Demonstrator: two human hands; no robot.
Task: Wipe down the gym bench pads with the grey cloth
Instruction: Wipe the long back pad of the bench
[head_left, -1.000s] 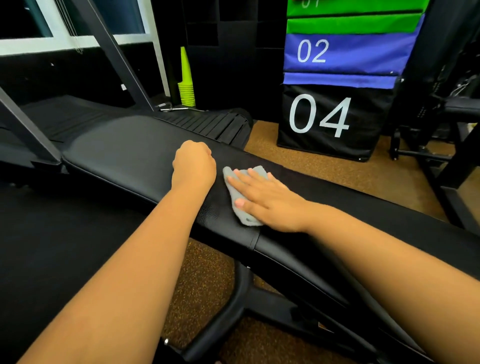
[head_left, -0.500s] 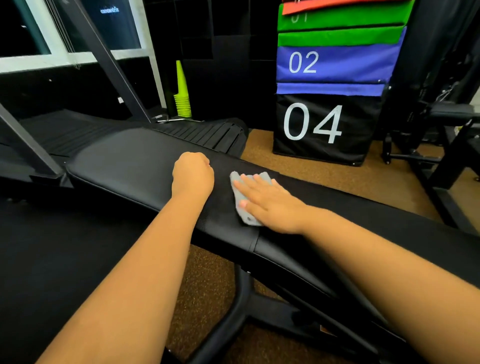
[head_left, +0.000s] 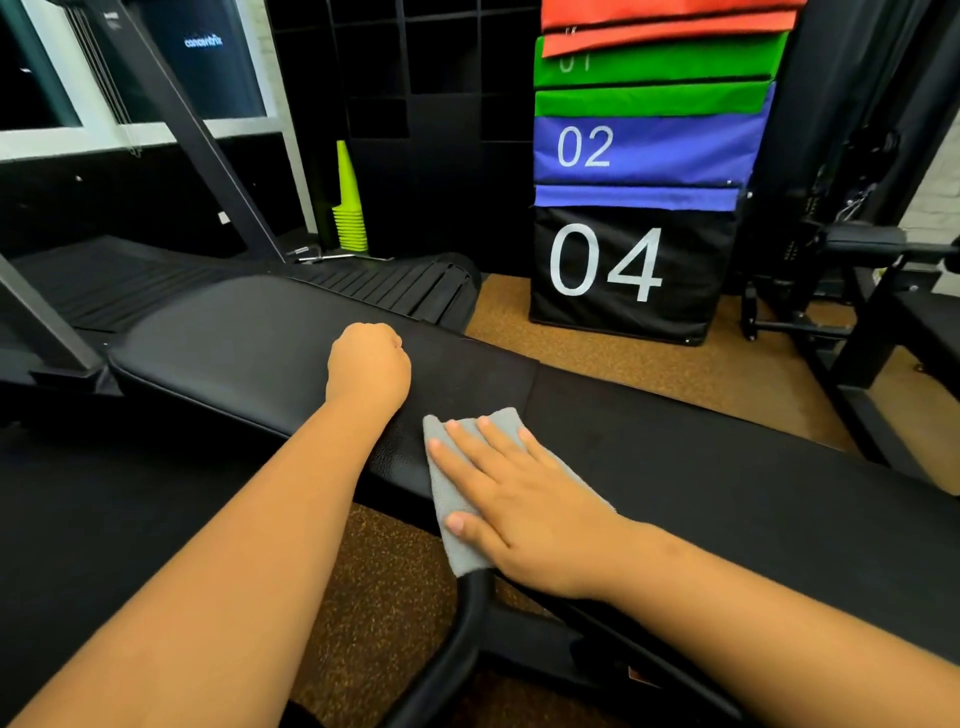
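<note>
1. Right now the grey cloth (head_left: 451, 512) lies flat on the near side of the gym bench, straddling the seam between the two black pads, with its lower corner hanging past the near edge above the curved black frame tube (head_left: 457, 644).
2. Over it, the right hand (head_left: 519, 504) works as a spread grip: fingers straight and a little fanned, palm down, pressing the cloth onto the pad. Cloth shows beyond the fingertips and along the thumb side.
3. Just beside it, the left hand (head_left: 370, 364) is balled into a fist holding nothing, resting on the left pad (head_left: 234, 338), apart from the cloth.
4. To the right, the right pad (head_left: 727, 483) runs on long and bare toward the frame's edge, open room for a sweep that way.
5. Leftward, the left pad ends in a rounded edge near a treadmill (head_left: 130, 280) and its slanted post.
6. Beyond the bench's far edge lies brown speckled floor (head_left: 623, 364), then stacked soft boxes (head_left: 639, 197) marked 02 and 04, and a stack of yellow-green cones (head_left: 349, 213) against the dark wall.
7. At the far right, another black machine frame (head_left: 872, 312) stands well apart from the hands.
</note>
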